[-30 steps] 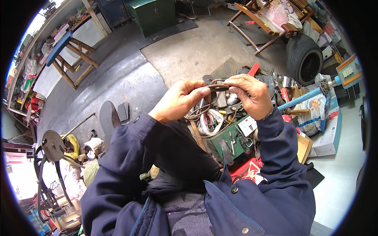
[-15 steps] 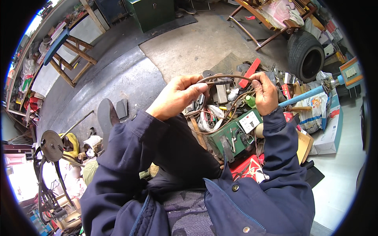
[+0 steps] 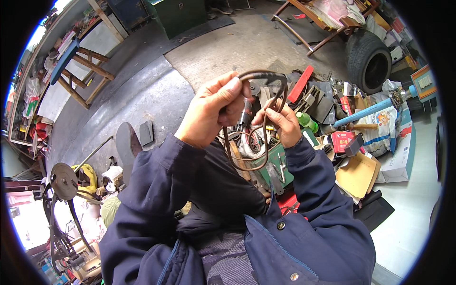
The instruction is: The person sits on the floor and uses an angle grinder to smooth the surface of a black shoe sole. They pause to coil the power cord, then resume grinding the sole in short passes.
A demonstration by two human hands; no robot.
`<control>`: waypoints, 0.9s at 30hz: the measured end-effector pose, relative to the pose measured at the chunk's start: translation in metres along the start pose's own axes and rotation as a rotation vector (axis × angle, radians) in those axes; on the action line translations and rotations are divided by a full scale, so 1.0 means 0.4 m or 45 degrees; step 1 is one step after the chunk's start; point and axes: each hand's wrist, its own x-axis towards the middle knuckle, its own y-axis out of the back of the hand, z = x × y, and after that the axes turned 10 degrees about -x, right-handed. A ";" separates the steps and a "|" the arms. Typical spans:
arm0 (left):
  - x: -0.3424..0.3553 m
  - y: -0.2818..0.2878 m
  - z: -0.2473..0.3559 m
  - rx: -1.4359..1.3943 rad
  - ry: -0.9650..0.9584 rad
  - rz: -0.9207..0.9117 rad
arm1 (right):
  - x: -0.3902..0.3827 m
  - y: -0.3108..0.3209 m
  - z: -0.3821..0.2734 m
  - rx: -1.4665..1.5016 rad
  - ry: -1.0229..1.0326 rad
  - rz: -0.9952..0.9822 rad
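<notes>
My left hand [image 3: 216,104] is closed round a coiled brown cable [image 3: 254,168], raised in front of me. The cable arches from it to the right, with a dark thicker section along the top, and hangs in a loop. My right hand [image 3: 280,121], lower and to the right, pinches the cable's right strand. A dark cylindrical piece [image 3: 245,115] hangs between my hands; what it is I cannot make out. Beneath lie a green metal box [image 3: 285,184], more tangled cables, a green bottle [image 3: 307,121] and a red bar [image 3: 300,83] among mixed tools and parts.
A tyre [image 3: 368,61] stands at right beside a wooden chair [image 3: 316,19]. A blue-topped stool [image 3: 69,61] stands upper left, a green cabinet [image 3: 175,16] at the back. A metal machine with a disc [image 3: 63,180] is lower left. A blue bar [image 3: 363,111] crosses the clutter.
My left hand has risen with the cable. My right hand has moved down and left from the far strand, and the cable now hangs in a taller loop between both hands.
</notes>
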 end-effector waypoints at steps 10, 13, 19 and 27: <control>0.002 0.060 0.023 0.134 -0.038 0.296 | -0.026 0.039 0.013 0.286 -0.111 0.108; 0.002 0.082 0.019 0.196 -0.042 0.337 | -0.024 0.083 -0.016 0.370 0.009 0.033; 0.000 0.094 0.006 0.329 -0.081 0.286 | -0.006 0.078 -0.085 -0.257 0.126 0.123; -0.008 0.066 -0.023 0.488 -0.104 0.227 | 0.033 -0.044 -0.181 -0.826 0.410 0.144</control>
